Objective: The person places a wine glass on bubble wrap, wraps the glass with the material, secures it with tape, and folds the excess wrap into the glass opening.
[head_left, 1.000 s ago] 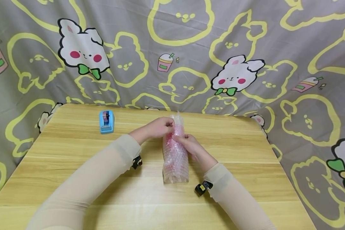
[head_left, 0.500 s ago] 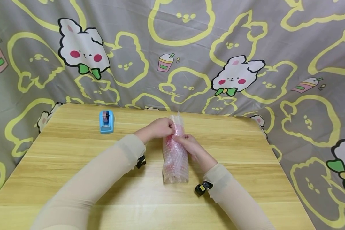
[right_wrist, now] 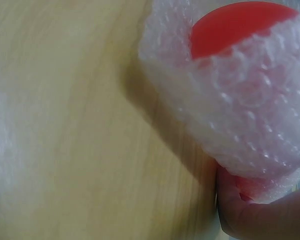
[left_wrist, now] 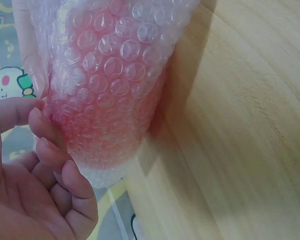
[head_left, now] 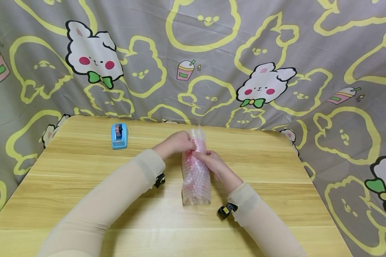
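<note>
A bundle of clear bubble wrap (head_left: 197, 182) lies lengthwise at the middle of the table, rolled around something red. In the right wrist view, the smooth rounded end of the red object (right_wrist: 235, 27) shows at the wrap's open end. My left hand (head_left: 180, 142) is at the bundle's far left side; in the left wrist view its thumb and forefinger pinch at the wrap's edge, other fingers loosely curled. My right hand (head_left: 213, 162) grips the bundle from the right, its thumb on top and its fingers down the side, partly hidden.
A blue tape dispenser (head_left: 119, 136) with a roll of tape stands at the back left of the wooden table (head_left: 260, 157). Behind the table hangs a grey patterned cloth (head_left: 209, 46). A small black camera sits at each wrist.
My left hand has shifted slightly right and toward me along the wrap, its forearm following. My right hand and the bundle have stayed in place.
</note>
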### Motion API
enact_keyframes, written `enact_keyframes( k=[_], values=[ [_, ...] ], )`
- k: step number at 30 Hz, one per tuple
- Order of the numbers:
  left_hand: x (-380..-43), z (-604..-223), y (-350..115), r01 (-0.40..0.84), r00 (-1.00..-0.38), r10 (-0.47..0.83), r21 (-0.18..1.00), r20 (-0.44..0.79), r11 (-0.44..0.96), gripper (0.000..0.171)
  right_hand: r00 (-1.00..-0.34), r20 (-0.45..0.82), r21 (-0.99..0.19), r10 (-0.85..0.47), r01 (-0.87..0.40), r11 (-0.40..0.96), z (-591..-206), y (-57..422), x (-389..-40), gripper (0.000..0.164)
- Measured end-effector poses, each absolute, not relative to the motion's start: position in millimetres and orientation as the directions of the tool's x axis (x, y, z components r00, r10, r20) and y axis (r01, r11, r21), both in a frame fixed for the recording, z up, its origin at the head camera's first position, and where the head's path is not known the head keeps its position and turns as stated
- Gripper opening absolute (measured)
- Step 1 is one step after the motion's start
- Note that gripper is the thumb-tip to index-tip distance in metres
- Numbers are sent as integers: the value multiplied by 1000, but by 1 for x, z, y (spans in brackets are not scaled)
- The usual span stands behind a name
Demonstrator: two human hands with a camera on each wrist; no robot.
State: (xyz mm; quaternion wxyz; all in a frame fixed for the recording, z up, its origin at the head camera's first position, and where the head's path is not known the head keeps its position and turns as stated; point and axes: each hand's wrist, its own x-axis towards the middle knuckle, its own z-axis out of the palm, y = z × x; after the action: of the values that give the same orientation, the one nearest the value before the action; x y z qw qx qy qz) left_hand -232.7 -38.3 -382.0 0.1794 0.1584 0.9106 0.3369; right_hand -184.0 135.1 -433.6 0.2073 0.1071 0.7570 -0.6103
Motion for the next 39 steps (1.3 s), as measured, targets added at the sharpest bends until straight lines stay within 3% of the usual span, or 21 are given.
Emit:
enact_keyframes(
  k=[13, 27, 39],
  values=[
    [-230, -378, -42, 150, -893, 386, 656, -230, 740, 24, -891, -446, -883, -88, 423, 203, -437, 136, -185, 71],
    [-233, -382, -43, 103, -901, 362, 692, -240, 715, 24, -871, -420, -907, -256, 405, 114, -436, 139, -190, 51],
    [-231, -390, -42, 83, -901, 362, 726, -238, 683, 25, -873, -433, -901, -224, 425, 86, -436, 138, -193, 45]
  ],
)
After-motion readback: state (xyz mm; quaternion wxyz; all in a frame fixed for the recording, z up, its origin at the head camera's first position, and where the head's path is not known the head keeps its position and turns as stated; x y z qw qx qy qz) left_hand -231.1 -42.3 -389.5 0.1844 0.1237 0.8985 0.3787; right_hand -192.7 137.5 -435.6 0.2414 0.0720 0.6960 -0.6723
